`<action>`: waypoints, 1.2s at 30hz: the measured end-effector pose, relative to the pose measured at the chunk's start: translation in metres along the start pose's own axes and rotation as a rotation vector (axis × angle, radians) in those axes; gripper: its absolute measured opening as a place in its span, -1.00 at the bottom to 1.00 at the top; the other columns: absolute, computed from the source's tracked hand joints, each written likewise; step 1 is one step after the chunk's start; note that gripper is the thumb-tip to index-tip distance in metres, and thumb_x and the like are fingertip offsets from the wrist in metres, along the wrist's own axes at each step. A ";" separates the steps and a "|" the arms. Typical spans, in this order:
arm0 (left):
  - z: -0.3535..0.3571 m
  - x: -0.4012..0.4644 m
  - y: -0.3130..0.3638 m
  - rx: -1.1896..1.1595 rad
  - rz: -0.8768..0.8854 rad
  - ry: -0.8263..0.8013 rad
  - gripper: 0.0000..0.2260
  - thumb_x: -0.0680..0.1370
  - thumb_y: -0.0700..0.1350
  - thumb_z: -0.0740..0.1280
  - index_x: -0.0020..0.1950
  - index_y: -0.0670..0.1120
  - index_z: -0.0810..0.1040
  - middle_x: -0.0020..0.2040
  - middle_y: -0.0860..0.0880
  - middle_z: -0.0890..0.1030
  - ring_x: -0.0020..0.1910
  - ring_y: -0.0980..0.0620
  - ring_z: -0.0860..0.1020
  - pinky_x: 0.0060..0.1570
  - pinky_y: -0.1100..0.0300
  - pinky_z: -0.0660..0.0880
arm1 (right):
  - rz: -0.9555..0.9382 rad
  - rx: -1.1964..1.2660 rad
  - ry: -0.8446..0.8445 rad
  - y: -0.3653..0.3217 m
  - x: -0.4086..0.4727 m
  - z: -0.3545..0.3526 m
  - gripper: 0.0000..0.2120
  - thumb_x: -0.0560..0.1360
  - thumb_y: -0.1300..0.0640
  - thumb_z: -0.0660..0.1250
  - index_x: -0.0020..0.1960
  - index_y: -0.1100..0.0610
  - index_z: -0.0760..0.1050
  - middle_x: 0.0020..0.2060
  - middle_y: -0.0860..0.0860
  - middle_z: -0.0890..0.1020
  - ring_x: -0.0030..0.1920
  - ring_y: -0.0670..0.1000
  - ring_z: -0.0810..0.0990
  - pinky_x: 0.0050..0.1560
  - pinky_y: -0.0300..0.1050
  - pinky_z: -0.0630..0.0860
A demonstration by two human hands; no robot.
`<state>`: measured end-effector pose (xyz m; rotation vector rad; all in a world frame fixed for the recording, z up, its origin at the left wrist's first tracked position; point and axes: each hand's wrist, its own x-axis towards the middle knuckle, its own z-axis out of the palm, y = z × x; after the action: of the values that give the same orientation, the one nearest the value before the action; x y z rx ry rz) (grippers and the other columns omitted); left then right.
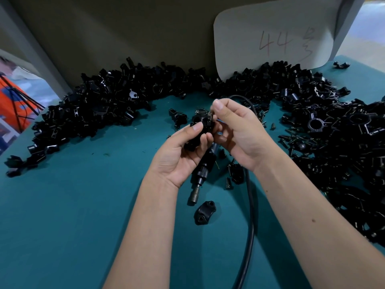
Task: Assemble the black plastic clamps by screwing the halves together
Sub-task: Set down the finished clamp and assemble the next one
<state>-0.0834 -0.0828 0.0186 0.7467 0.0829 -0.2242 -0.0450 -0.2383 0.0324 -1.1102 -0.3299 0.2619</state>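
The right hand (239, 132) pinches a small screw (211, 117) between thumb and forefinger, its tip at the top edge of the clamp (201, 127). The left hand (183, 151) grips that clamp, thumb across its front and fingers curled behind, above the teal table (73, 205). Beneath the hands lies a driver (200, 174), nose toward the person, with its black cable (251, 215) looping past the right wrist. 1 clamp half (204, 212) lies just beside the driver's tip. Heaps of black parts (104, 105) ring the table's far side, under a card (273, 36) marked 44.
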 end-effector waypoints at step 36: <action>-0.008 0.004 0.002 0.056 -0.002 -0.100 -0.85 0.48 -0.30 0.45 0.02 -0.25 0.74 0.08 -0.25 0.68 -0.06 0.01 0.66 -0.08 0.30 0.62 | -0.049 -0.163 0.081 0.001 0.004 -0.011 -0.89 0.55 0.15 0.47 -0.01 0.19 0.71 -0.18 0.11 0.66 -0.27 -0.04 0.57 -0.33 -0.22 0.45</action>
<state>-0.0792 -0.0763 0.0131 0.7898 -0.0177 -0.2663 -0.0377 -0.2452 0.0272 -1.2680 -0.3092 0.1480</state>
